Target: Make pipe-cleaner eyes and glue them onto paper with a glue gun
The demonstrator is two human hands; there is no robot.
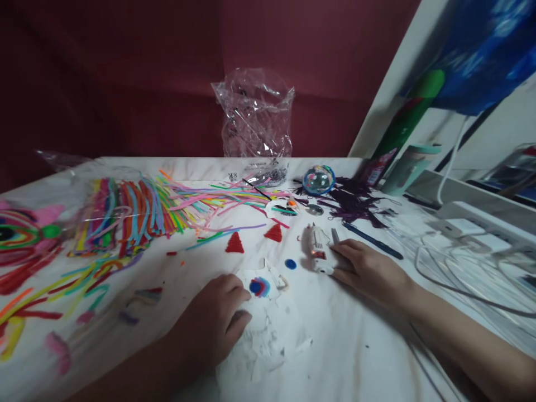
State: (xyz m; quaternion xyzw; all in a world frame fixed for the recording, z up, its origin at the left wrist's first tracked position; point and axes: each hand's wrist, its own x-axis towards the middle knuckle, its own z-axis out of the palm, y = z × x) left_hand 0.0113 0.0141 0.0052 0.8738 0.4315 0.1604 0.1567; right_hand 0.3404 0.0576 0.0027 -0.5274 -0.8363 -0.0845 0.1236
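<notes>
Dark red cloth hangs behind a marbled white table. The right hand grasps a white glue gun that lies to its left, long axis running away from the person, nozzle pointing to the far side. The left hand has loosely bent fingers at the edge of a pale sheet; whether they pinch it, I cannot tell. Just right of those fingers, and nearer to them than to the gun, sits a blue-and-pink coil. Between the hands lies a blue disc. Beyond the left hand are two red triangles; farther out, to its left, colourful pipe cleaners.
</notes>
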